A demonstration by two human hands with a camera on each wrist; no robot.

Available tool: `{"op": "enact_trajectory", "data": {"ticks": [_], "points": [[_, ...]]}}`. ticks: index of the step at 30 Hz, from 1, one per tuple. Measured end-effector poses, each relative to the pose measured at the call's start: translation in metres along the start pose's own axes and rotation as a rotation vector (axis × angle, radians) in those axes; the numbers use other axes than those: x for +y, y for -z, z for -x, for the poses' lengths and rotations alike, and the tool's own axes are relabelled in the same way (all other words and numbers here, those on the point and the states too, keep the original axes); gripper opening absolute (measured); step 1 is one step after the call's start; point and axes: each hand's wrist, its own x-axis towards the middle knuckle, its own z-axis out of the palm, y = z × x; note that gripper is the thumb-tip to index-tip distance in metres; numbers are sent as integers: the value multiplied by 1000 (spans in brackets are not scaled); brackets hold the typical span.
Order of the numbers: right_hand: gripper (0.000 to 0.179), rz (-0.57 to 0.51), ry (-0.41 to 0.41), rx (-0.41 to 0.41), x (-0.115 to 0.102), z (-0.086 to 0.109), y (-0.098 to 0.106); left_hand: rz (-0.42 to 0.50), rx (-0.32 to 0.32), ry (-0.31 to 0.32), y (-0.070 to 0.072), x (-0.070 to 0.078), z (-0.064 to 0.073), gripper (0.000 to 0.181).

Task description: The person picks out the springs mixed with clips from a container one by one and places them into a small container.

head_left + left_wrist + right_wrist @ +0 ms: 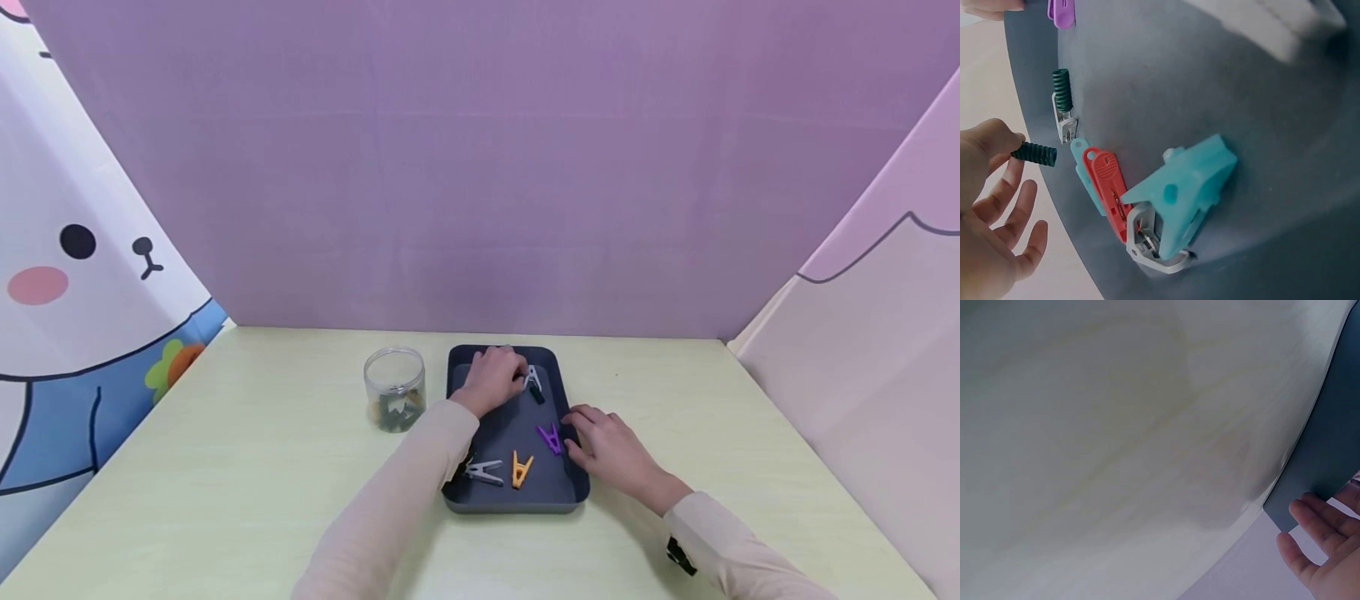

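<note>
My left hand point(495, 377) is over the far part of a dark grey tray point(517, 506). Its thumb and forefinger pinch a dark green coil spring point(1035, 154) in the left wrist view, other fingers spread. Nearby in the tray lie a silver clip with a green coil point(1063, 94), a red clip point(1105, 184), a turquoise clip point(1194, 181) and a grey clip point(1138, 250). My right hand point(611, 446) rests at the tray's right rim, fingers lightly bent and holding nothing. Close to its fingertips is a purple clip point(551, 439).
Left of the tray stands a clear round jar point(395, 387) with dark green pieces in its bottom. At the tray's near end lie an orange clip point(521, 471) and a grey clip point(483, 472). A purple cloth point(480, 167) hangs behind the pale table point(247, 467).
</note>
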Motion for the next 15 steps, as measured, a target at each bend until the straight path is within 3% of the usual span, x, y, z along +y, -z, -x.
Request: {"op": "enact_trajectory", "data": {"ticks": [15], "points": [[27,14,19,13,1,0,-2,24,45,-50,18,1,3,16]]}}
